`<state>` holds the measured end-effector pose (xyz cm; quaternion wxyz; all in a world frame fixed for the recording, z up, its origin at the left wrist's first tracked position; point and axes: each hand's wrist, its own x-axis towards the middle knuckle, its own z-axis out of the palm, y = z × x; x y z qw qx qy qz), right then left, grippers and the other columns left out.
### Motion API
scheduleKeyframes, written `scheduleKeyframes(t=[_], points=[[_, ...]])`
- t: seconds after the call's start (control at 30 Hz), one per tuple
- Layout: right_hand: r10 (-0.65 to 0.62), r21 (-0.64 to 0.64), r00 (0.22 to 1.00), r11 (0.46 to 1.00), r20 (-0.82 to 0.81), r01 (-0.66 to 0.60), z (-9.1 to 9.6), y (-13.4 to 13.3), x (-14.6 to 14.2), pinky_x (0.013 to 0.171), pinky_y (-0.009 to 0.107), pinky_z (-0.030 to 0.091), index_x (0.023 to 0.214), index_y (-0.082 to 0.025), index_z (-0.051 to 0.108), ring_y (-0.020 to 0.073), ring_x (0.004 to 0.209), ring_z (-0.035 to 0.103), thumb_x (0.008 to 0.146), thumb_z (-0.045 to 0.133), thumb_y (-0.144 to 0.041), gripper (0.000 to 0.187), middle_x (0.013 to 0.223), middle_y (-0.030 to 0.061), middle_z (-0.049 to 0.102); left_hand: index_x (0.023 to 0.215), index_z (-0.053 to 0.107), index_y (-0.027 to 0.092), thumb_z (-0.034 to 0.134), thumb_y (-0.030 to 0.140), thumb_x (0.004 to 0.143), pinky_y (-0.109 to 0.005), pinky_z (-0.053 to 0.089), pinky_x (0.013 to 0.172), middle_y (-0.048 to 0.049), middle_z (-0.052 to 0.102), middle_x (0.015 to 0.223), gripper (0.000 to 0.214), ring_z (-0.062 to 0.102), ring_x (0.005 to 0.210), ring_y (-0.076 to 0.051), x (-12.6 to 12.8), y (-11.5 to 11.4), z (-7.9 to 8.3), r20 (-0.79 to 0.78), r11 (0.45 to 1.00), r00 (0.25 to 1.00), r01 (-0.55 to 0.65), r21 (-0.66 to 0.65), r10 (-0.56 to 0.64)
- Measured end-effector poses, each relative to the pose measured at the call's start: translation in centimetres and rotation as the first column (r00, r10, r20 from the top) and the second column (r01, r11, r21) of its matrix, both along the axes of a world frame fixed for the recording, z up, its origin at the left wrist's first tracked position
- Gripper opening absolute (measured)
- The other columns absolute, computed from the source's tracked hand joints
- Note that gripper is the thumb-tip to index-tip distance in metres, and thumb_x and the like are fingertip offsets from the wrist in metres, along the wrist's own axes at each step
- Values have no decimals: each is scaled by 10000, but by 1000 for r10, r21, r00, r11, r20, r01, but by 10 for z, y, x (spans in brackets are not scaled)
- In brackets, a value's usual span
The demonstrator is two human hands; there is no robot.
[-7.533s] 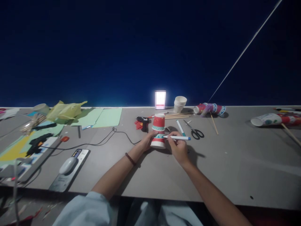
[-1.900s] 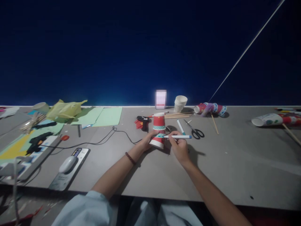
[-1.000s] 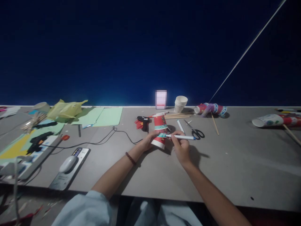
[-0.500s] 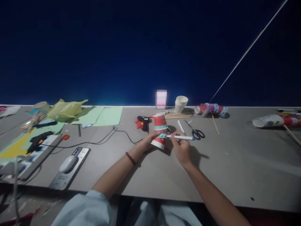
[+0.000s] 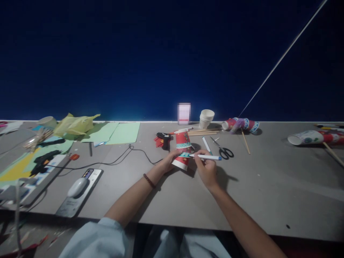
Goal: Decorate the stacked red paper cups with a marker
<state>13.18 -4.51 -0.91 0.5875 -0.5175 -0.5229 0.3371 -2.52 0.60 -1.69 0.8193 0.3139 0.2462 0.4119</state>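
Note:
Two red patterned paper cups (image 5: pixel 183 139), joined end to end with teal and white bands, are tilted slightly above the table. My left hand (image 5: pixel 171 160) is closed round their left side near the middle; part of its grip is hidden behind the cups. In my right hand (image 5: pixel 206 168) is a white marker with a blue end (image 5: pixel 211 157), pinched between the fingers. The marker's tip points left and meets the cups at the teal band; whether it touches cannot be told. A black glue gun (image 5: pixel 163 137) lies just behind the cups, on red scraps.
Scissors (image 5: pixel 225 152), another marker (image 5: pixel 206 145), wooden sticks (image 5: pixel 202 133) and stacked white cups (image 5: pixel 206 119) lie beyond my right hand. Leftward are a black cable (image 5: pixel 107 164), a phone (image 5: pixel 68 208) with a white mouse (image 5: pixel 77 187), a power strip (image 5: pixel 44 181) and green paper (image 5: pixel 126 133).
Almost nothing differs. Both hands, the cups and the marker keep their places, with only a tiny shift of the whole view.

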Motion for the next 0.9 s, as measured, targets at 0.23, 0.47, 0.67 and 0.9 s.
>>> scheduleKeyframes(t=[0.23, 0.47, 0.67, 0.9], points=[[33, 12, 999, 999, -20, -33, -6, 2, 1, 572, 240, 434, 807, -214, 588, 134, 616, 541, 852, 592, -397, 189, 716, -10, 595, 1023, 705, 85, 739, 270, 739, -317, 492, 814, -121, 751, 936, 340, 699, 817, -226, 0, 1, -3, -15, 1000, 1000, -9, -7, 9], [9, 15, 1000, 1000, -26, -9, -2, 1, 0, 534, 230, 406, 808, -212, 585, 120, 579, 501, 851, 593, -393, 187, 692, -21, 564, 989, 709, 82, 723, 264, 760, -312, 488, 828, -124, 753, 934, 293, 703, 823, -228, -1, 1, -4, 7, 1000, 1000, 4, 2, -4], [6, 16, 1000, 1000, -25, -6, -1, 0, -1, 543, 232, 404, 809, -213, 577, 119, 581, 489, 856, 581, -399, 192, 692, -26, 548, 996, 713, 78, 721, 279, 767, -326, 484, 853, -129, 752, 950, 305, 701, 839, -233, -2, 2, -5, 14, 1000, 1000, 17, 10, -17], [14, 22, 1000, 1000, 0, -14, -3, 0, 0, 571, 239, 432, 804, -213, 581, 131, 607, 531, 856, 582, -392, 186, 720, -12, 600, 1040, 700, 79, 708, 245, 766, -317, 482, 833, -123, 753, 926, 320, 702, 807, -224, -1, 2, -5, 4, 1000, 1000, -5, -21, 5]])
